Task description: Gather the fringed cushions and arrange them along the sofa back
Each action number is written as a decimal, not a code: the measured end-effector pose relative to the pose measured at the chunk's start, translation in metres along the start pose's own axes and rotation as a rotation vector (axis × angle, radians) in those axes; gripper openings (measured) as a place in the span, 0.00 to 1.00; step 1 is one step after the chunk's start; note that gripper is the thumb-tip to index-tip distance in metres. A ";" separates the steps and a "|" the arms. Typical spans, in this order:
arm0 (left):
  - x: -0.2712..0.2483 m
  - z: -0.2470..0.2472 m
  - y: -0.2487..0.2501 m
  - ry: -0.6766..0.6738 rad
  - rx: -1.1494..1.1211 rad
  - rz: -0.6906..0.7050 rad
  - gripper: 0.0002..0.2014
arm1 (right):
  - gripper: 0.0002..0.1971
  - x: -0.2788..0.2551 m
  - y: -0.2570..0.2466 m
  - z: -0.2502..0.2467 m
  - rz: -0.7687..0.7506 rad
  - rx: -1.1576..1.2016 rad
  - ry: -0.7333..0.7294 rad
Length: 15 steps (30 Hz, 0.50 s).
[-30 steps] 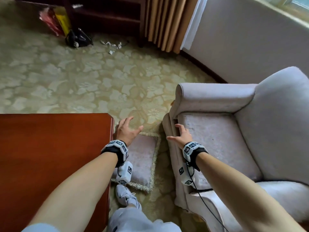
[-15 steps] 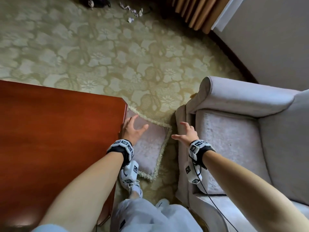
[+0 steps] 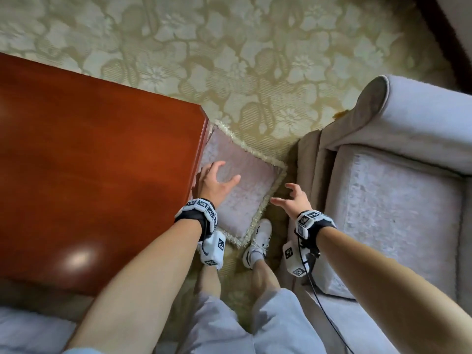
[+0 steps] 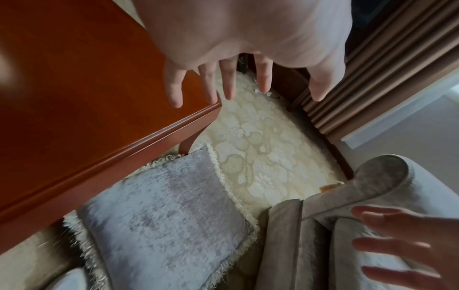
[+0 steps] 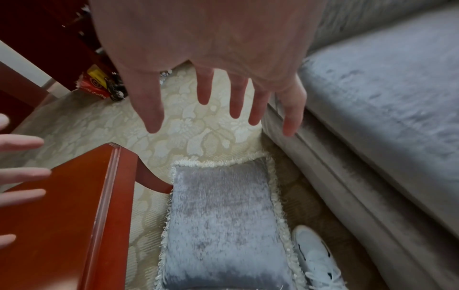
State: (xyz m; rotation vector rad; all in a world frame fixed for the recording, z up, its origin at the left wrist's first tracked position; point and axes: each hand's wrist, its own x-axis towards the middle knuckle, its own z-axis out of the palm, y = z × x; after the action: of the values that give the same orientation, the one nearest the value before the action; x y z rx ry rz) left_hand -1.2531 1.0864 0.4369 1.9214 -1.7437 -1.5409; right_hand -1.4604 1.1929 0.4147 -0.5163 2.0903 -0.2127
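A grey velvet cushion point(image 3: 245, 185) with a cream fringe lies flat on the carpet between the wooden table and the sofa; it also shows as the cushion point(image 4: 161, 225) in the left wrist view and the cushion point(image 5: 223, 225) in the right wrist view. My left hand point(image 3: 217, 180) hovers over the cushion's left side with fingers spread, holding nothing. My right hand point(image 3: 288, 198) hangs above the cushion's right edge, fingers spread and empty. The grey sofa point(image 3: 398, 200) stands to the right, its seat bare.
A glossy red-brown wooden table point(image 3: 97, 180) stands at the left, one leg point(image 5: 151, 182) touching the cushion's corner. My white shoe point(image 3: 258, 241) stands by the cushion's near edge. Patterned carpet point(image 3: 229, 60) stretches ahead. Curtains point(image 4: 387, 78) hang beyond.
My head has tilted down and closer. Both hands have dropped lower toward the cushion; the right hand has moved left from the sofa's front edge to the cushion's right side.
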 end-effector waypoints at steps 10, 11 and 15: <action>0.037 0.086 -0.076 0.101 0.056 -0.205 0.26 | 0.38 0.103 0.056 0.087 0.101 0.129 -0.187; 0.044 0.095 -0.084 0.106 0.062 -0.206 0.25 | 0.38 0.112 0.065 0.093 0.123 0.139 -0.190; 0.065 0.121 -0.114 0.108 0.077 -0.258 0.24 | 0.39 0.147 0.097 0.110 0.189 0.133 -0.180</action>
State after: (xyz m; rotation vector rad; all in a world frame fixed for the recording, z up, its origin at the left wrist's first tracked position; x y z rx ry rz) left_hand -1.2758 1.1338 0.2667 2.2985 -1.5851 -1.4297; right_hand -1.4644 1.2200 0.2086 -0.2468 1.9204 -0.1871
